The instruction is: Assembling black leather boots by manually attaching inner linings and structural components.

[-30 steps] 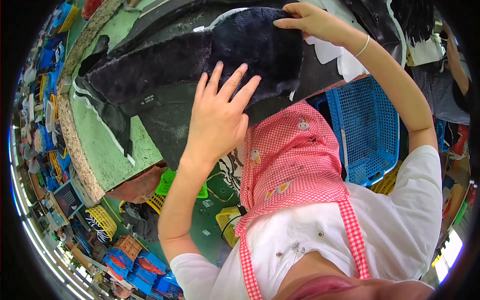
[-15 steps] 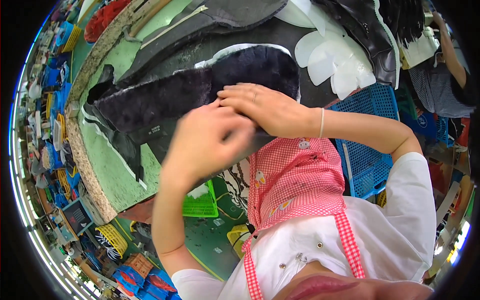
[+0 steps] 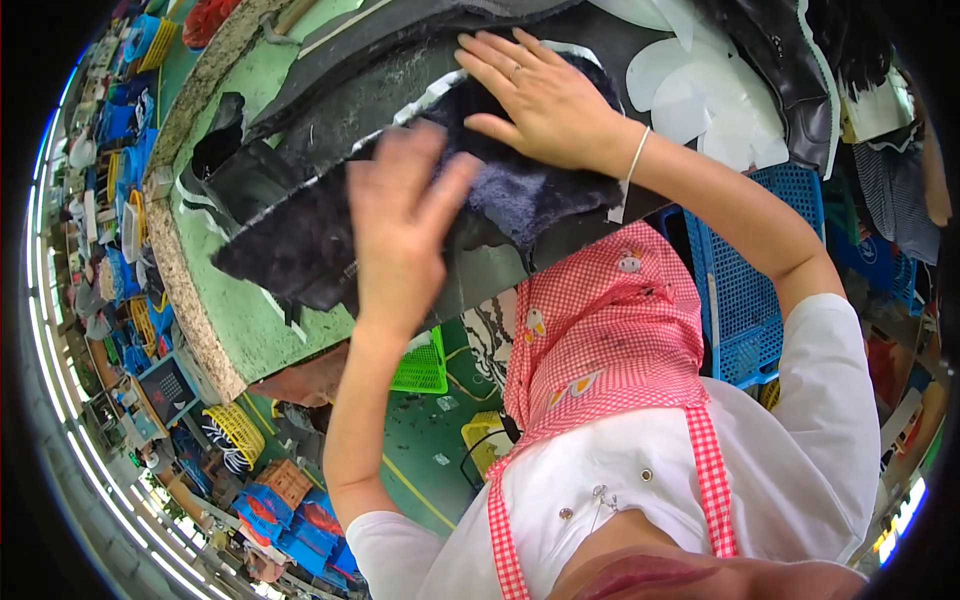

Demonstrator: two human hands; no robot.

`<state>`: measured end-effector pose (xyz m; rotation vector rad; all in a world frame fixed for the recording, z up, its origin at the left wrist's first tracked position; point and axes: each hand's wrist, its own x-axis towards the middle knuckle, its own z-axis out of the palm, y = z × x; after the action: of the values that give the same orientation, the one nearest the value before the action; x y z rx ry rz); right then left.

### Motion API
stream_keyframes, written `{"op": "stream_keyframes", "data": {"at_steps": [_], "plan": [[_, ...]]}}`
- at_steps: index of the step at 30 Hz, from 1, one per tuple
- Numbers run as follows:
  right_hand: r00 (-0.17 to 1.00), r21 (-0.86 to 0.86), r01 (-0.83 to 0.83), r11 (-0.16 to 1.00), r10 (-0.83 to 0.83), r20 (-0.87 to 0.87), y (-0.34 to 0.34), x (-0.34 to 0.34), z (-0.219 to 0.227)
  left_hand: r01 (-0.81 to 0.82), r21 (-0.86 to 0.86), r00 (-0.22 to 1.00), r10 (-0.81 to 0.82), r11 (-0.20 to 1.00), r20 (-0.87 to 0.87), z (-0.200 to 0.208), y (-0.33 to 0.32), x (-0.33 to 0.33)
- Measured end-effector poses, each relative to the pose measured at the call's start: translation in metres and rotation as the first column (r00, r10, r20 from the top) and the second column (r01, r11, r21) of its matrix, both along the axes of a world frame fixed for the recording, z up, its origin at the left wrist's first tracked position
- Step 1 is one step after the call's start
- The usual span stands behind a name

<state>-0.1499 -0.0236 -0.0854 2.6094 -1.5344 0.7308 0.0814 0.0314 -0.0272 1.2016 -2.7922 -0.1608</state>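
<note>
A dark, fluffy lining piece, edged with white along its far side, lies over black leather-like material on the bench. My right hand rests flat on its far right part, fingers spread, with a ring and a thin wristband. Left of it, my left hand is over the lining with fingers apart, smeared by motion; whether it touches the fur I cannot tell. Between the hands, the near edge of the lining is ruffled and hangs toward me. Part of the lining is hidden under my hands.
Translucent white sheet pieces and a shiny black boot-like piece lie at the far right. A hammer sits far left. Below the bench are a blue crate and a green basket. Another person's arm shows at right.
My hands, close together before, have parted. The right one moved away from me onto the lining's far part, the left one also moved farther. The lining's near edge has shifted and crumpled.
</note>
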Motion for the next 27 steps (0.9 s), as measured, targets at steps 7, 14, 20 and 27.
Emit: {"op": "stream_keyframes", "data": {"at_steps": [7,14,20,27], "plan": [[0.852,0.189,-0.512,0.838,0.469,0.232,0.036,-0.045,0.021,-0.138,0.033,0.95,0.141,0.99,-0.28,-0.025,0.045,-0.039],[0.952,0.328,-0.299,0.896,0.256,0.167,0.106,-0.059,0.027,-0.012,0.035,0.899,0.026,0.999,-0.437,-0.026,0.025,-0.03],[0.94,0.193,-0.23,0.954,0.166,0.298,0.114,-0.06,0.027,-0.061,0.31,0.786,0.237,0.949,-0.571,0.012,0.02,-0.022],[0.567,0.451,-0.28,0.847,-0.233,0.79,0.099,-0.06,0.106,0.146,0.662,0.437,0.552,0.735,-0.71,0.09,0.037,-0.004]]}}
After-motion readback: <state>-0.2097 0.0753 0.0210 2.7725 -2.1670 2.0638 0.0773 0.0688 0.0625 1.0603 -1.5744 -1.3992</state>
